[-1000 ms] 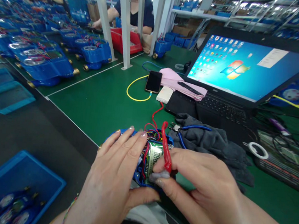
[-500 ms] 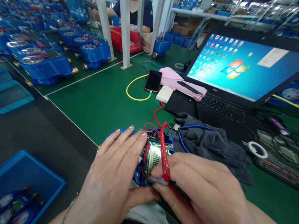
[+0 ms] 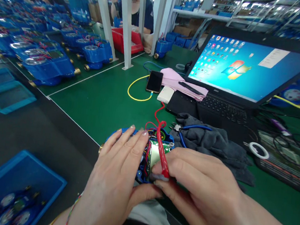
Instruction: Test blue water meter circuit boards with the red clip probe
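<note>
A blue water meter with its top open lies in front of me, showing coloured wires and a green circuit board with a display. My left hand is laid across its left side, fingers over the top and thumb along the near edge. Between the thumb and fingers of my right hand is the grey end of a red-wrapped cable, pressed at the near end of the board. The contact point under my fingertips is hidden. The cable runs away toward the laptop.
Diagonal cutters lie on a dark grey cloth, beside a laptop. A phone, pink cloth and tape roll are nearby. Blue bin at lower left holds meters; more stand behind. A co-worker sits opposite.
The red cable leans slightly further left over the board. Dark digits seen on the display earlier do not show now. The co-worker opposite has raised a hand.
</note>
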### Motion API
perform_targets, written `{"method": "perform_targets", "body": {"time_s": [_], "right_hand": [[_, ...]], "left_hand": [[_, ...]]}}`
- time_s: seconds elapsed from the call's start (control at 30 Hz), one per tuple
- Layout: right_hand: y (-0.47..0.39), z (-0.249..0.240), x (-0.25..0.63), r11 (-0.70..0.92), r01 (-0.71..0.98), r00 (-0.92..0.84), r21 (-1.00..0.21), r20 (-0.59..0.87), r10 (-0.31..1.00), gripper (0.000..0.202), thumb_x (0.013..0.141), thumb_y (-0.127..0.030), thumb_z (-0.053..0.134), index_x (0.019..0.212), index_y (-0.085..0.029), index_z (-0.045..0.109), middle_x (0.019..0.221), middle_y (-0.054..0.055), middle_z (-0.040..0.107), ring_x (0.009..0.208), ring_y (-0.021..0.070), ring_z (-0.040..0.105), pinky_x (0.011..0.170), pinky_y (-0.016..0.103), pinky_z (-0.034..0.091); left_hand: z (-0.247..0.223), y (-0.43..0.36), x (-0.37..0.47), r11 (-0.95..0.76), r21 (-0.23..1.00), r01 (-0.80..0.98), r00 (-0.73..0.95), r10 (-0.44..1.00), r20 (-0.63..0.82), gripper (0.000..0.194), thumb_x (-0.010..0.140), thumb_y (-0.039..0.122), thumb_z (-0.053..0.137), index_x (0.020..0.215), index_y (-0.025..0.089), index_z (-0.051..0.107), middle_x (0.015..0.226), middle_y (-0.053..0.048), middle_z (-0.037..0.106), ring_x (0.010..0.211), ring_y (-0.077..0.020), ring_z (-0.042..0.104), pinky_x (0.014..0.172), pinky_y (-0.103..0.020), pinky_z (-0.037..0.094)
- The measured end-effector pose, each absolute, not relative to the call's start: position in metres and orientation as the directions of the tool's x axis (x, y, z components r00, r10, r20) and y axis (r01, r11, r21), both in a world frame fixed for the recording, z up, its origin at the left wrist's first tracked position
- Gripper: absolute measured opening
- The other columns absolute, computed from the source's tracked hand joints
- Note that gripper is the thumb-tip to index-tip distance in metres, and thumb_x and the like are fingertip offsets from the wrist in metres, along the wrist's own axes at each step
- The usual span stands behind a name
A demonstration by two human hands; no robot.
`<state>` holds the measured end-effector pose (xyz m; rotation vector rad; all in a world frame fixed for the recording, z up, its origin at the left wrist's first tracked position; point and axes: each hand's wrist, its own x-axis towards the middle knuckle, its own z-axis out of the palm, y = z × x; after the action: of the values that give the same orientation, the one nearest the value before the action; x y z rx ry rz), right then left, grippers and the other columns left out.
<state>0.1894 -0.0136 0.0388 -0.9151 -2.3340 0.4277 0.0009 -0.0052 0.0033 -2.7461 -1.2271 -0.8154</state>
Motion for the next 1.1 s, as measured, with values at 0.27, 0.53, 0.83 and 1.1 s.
{"method": "perform_targets", "body": {"time_s": [0.27, 0.53, 0.83, 1.1], "right_hand": [[-0.01, 0.042, 0.186, 0.701, 0.513, -0.607, -0.495, 0.368, 0.704, 0.011, 0.087, -0.012, 0.047, 0.078, -0.014, 0.053, 0.071, 0.002, 0.055, 0.065, 0.0113, 0.045, 0.059, 0.023, 0.038], [-0.007, 0.043, 0.184, 0.712, 0.515, -0.608, -0.478, 0.383, 0.696, 0.015, 0.086, -0.013, 0.046, 0.072, -0.015, 0.05, 0.068, -0.001, 0.051, 0.062, 0.0098, 0.04, 0.06, 0.022, 0.035], [-0.01, 0.035, 0.186, 0.714, 0.538, -0.562, -0.447, 0.441, 0.7, 0.009, 0.087, -0.015, 0.047, 0.08, -0.014, 0.054, 0.072, 0.002, 0.059, 0.065, 0.0122, 0.05, 0.059, 0.024, 0.041], [-0.013, 0.035, 0.19, 0.662, 0.615, -0.492, -0.428, 0.448, 0.747, 0.006, 0.086, -0.014, 0.049, 0.089, -0.016, 0.054, 0.075, 0.002, 0.063, 0.066, 0.0121, 0.059, 0.059, 0.023, 0.044]], "left_hand": [[0.0, -0.001, -0.003, -0.712, 0.023, 0.702, 0.597, 0.605, 0.527, 0.065, 0.089, 0.057, 0.035, 0.126, 0.004, 0.041, 0.127, -0.014, 0.056, 0.124, -0.0246, 0.044, 0.102, -0.04, 0.034], [-0.001, 0.004, -0.005, -0.709, -0.032, 0.704, 0.61, 0.581, 0.539, 0.063, 0.088, 0.054, 0.04, 0.129, 0.006, 0.04, 0.127, -0.013, 0.056, 0.122, -0.0255, 0.048, 0.101, -0.039, 0.04], [-0.001, 0.003, -0.006, -0.724, 0.099, 0.683, 0.595, 0.63, 0.499, 0.072, 0.084, 0.062, 0.043, 0.131, 0.008, 0.037, 0.132, -0.012, 0.052, 0.127, -0.0239, 0.042, 0.105, -0.041, 0.036], [0.001, -0.001, -0.004, -0.713, 0.179, 0.678, 0.587, 0.671, 0.453, 0.078, 0.081, 0.065, 0.042, 0.133, 0.008, 0.034, 0.136, -0.012, 0.048, 0.13, -0.024, 0.037, 0.108, -0.043, 0.033]]}}
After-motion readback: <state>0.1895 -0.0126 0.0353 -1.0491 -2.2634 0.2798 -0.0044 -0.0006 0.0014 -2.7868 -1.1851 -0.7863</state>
